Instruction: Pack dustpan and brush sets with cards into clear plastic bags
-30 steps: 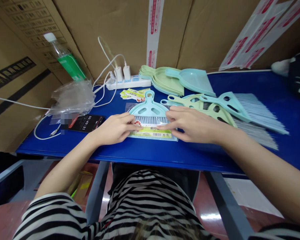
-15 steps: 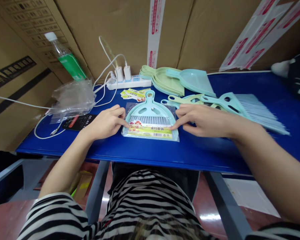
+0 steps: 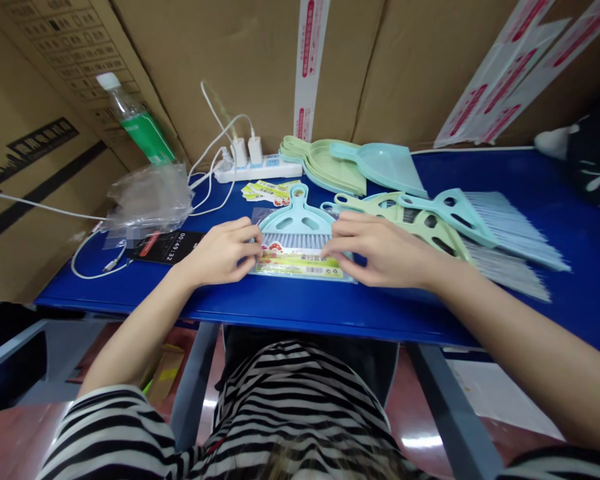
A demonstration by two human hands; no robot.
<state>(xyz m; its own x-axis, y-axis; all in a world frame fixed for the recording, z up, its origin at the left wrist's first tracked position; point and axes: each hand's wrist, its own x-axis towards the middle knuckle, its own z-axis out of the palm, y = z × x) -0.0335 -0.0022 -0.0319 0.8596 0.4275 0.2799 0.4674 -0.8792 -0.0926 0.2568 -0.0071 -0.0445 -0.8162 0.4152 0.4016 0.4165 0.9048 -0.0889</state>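
A light blue dustpan [image 3: 298,216] with a matching brush [image 3: 296,241] lies in a clear plastic bag at the middle of the table, its handle pointing away from me. A yellow-green printed label card [image 3: 303,261] lies across the front of the set. My left hand [image 3: 230,250] is closed at the bag's left edge, fingers curled and thumb below them. On the opposite side, my right hand [image 3: 365,248] bends its fingers over the right edge and covers part of the label. Both hands seem to pinch the bagged set; the exact fingertip contact is partly hidden.
Loose brushes [image 3: 467,217] lie right of my right hand. Behind them are stacked green and blue dustpans [image 3: 337,160]. More label cards [image 3: 266,191], a power strip [image 3: 275,169], clear bags [image 3: 150,200], a phone [image 3: 165,247] and a bottle [image 3: 143,130] are at the back and left.
My index fingers were stretched out onto the label's two ends. Now both hands have curled their fingers at the bag's sides, the right hand having moved left over the label.
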